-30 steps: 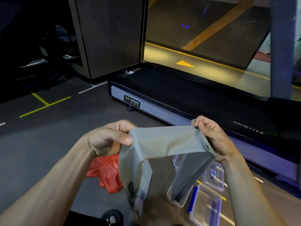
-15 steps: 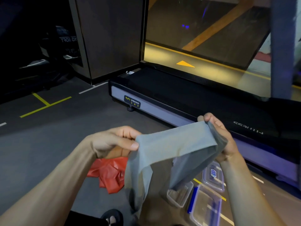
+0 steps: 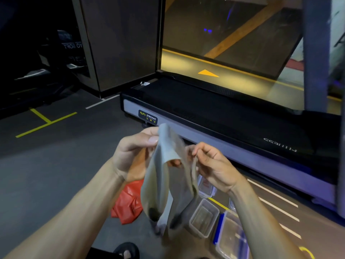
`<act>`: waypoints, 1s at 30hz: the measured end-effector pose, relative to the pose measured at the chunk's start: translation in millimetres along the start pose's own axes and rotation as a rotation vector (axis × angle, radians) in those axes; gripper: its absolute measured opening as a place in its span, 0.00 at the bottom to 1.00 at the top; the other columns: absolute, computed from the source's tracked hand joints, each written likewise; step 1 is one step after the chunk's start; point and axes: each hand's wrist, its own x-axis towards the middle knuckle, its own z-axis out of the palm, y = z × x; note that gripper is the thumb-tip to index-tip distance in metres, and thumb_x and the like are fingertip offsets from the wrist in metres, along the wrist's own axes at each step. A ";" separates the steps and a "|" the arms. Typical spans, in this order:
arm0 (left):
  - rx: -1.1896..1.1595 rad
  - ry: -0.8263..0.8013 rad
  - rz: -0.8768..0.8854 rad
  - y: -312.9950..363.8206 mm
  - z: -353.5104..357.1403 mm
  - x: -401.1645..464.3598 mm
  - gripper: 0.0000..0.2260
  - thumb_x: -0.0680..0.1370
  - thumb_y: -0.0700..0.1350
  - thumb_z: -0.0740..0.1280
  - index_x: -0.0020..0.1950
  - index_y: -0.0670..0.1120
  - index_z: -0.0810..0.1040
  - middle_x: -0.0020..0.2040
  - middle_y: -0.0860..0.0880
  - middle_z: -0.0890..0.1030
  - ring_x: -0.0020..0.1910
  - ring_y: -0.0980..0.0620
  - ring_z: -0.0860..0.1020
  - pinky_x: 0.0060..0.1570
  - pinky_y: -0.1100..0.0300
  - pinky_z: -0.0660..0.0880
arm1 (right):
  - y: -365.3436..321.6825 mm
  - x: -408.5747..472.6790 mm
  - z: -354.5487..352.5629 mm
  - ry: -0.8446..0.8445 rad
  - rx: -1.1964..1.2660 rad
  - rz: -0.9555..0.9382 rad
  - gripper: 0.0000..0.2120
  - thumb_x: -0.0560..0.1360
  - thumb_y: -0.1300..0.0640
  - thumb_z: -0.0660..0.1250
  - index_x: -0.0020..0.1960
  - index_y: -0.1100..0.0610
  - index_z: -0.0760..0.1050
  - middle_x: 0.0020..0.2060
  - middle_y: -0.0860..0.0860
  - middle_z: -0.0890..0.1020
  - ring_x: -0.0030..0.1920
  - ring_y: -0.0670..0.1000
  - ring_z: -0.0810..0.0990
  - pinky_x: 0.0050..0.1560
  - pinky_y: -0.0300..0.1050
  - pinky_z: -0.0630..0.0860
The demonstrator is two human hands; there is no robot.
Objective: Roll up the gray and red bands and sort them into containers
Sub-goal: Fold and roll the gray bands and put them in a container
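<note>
Gray band held up in the air between both hands, above the floor, hanging in loose, limp folds with its lower end drooping down toward the containers; top edge bunched and standing up by the left thumb; motion-blurred in places. Left hand pinching the band's upper left part, thumb pressed against curled fingers; right hand pinching the band's right edge between thumb and curled fingers, just beside the left hand. Red band lying crumpled on the floor below the left wrist, partly hidden behind the gray band. Open clear container on the floor just right of the hanging gray folds; beside it, toward the lower right, a clear lid with a blue clip; another clear container partly hidden under the right wrist. Beyond the hands, a treadmill with a dark belt and gray side rail; yellow lines on the floor at the left; a sandalled foot at the bottom edge.
</note>
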 end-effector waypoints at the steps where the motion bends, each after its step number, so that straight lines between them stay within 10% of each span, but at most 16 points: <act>1: 0.036 0.033 -0.007 -1.3 1.7 0.6 0.10 0.73 0.45 0.74 0.48 0.39 0.83 0.42 0.41 0.83 0.42 0.44 0.82 0.46 0.54 0.75 | -1.3 -0.1 3.1 0.016 0.069 -0.012 0.08 0.76 0.58 0.68 0.45 0.63 0.74 0.52 0.59 0.79 0.43 0.47 0.84 0.39 0.37 0.78; 7: 0.221 0.083 -0.189 0.4 -1.3 -6.1 0.07 0.71 0.40 0.72 0.46 0.39 0.84 0.42 0.43 0.85 0.41 0.48 0.84 0.47 0.58 0.79 | -14.4 9.3 12.4 -0.102 0.181 -0.118 0.10 0.74 0.50 0.76 0.46 0.55 0.78 0.42 0.52 0.79 0.49 0.54 0.83 0.63 0.61 0.74; 10: 0.337 0.132 -0.246 -2.3 -5.7 -8.9 0.06 0.71 0.39 0.69 0.44 0.41 0.85 0.41 0.46 0.83 0.42 0.50 0.82 0.50 0.59 0.77 | -21.0 11.0 28.6 -0.143 0.186 -0.166 0.10 0.74 0.51 0.76 0.46 0.56 0.78 0.39 0.52 0.77 0.46 0.53 0.79 0.60 0.55 0.79; 17: 0.496 0.195 -0.282 -1.8 -12.3 -9.9 0.22 0.74 0.42 0.71 0.59 0.25 0.76 0.58 0.30 0.79 0.60 0.37 0.76 0.68 0.41 0.69 | -19.8 8.1 48.8 -0.131 -0.276 -0.170 0.06 0.78 0.54 0.68 0.48 0.57 0.81 0.67 0.57 0.80 0.69 0.59 0.78 0.70 0.59 0.74; 21: 0.572 0.149 -0.292 -0.6 -6.9 -9.1 0.10 0.78 0.33 0.67 0.57 0.29 0.80 0.61 0.49 0.81 0.63 0.48 0.79 0.66 0.56 0.72 | -20.6 1.9 47.5 -0.089 -0.360 -0.124 0.05 0.77 0.54 0.70 0.48 0.54 0.83 0.63 0.56 0.83 0.65 0.57 0.81 0.67 0.54 0.76; 30: 0.740 0.134 -0.459 -1.0 -6.6 -10.8 0.09 0.81 0.38 0.68 0.41 0.43 0.78 0.33 0.52 0.70 0.32 0.58 0.65 0.35 0.65 0.63 | -41.2 -2.7 34.4 -0.206 -0.745 -0.028 0.03 0.79 0.56 0.71 0.49 0.54 0.82 0.42 0.50 0.84 0.44 0.46 0.80 0.48 0.39 0.75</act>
